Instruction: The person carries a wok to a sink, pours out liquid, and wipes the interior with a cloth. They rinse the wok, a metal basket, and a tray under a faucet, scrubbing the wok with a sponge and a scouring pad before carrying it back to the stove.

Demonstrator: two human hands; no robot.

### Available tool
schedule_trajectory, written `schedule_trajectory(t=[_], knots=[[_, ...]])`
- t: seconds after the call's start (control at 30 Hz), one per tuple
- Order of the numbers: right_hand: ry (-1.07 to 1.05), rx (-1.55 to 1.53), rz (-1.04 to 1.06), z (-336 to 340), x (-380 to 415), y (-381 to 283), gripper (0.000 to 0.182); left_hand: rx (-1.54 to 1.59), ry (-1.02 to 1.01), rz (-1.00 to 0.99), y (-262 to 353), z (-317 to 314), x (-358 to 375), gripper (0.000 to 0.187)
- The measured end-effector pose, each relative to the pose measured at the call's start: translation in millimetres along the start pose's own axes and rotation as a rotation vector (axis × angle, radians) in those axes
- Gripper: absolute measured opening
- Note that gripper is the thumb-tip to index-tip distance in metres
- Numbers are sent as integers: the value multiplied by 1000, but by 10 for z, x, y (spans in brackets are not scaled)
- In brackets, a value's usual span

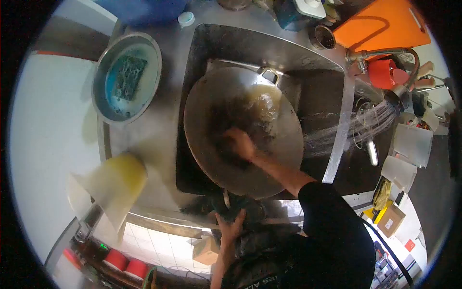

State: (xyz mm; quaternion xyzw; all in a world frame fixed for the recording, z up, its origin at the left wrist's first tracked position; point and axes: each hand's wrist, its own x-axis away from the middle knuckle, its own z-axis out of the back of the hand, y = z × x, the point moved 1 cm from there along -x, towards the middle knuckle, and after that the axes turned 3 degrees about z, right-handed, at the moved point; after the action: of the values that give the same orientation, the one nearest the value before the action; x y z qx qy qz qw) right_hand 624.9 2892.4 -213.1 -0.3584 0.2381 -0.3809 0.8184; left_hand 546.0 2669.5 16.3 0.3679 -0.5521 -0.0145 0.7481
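A large round metal wok [202, 149] lies tilted in the sink [308, 53], with a little water shining on its far inner wall. My right hand [240, 144] reaches inside it, fingers down on the darkened bottom. Motion smears those fingers, and I cannot tell whether they hold anything. At the near rim, my left hand [231, 222] grips around the wok's handle [226, 196], where a dark, cloth-like patch covers part of it. The wok's other handle [269, 74] shows at the far side.
Water sprays from a faucet head [397, 98] at the right. On the left counter stands a metal bowl [98, 79] of bluish, soapy water holding a dark green scouring pad [130, 77]. A yellowish container [122, 176] is nearer. An orange cutting board [380, 26] leans at the back right.
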Motion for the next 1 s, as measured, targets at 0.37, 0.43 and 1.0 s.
schedule_trajectory(t=[0.37,0.43,1.0], knots=[[-23,-123,-205,24,-351,33,31,-61,-115,-181,-95,30,49,96],[249,-187,-382,155,-509,617,29,67,-9,-84,132,-44,25,82],[509,-41,-80,-41,-1407,-463,32,-11,-26,-155,226,-81,-29,83]])
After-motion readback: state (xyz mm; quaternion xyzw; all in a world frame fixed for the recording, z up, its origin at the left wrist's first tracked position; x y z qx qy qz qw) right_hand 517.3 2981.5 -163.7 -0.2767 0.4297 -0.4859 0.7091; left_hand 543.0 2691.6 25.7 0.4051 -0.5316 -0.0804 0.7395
